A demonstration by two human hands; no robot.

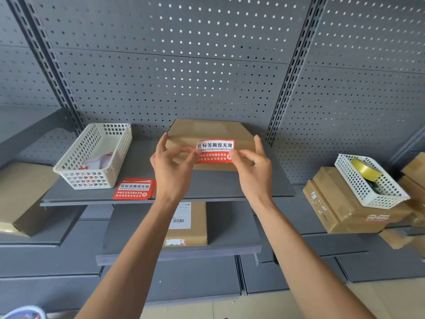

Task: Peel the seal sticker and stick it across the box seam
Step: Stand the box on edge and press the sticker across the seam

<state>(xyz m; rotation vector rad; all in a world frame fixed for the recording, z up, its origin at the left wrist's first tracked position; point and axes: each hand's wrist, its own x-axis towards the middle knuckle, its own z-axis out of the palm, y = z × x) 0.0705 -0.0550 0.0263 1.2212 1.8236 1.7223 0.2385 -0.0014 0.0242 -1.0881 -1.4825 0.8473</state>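
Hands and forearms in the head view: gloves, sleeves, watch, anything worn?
Nothing worn. The left hand and right hand are bare, no gloves, and no rings visible on the fingers. Both forearms are bare down to the frame edge: no sleeves, watch or bands.

The box is plain brown cardboard, matt; the seal sticker looks like glossy red and white paper, perhaps slightly curled. The shelf and the pegboard wall are grey painted metal, matt. The white basket is perforated plastic, smooth with a faint sheen
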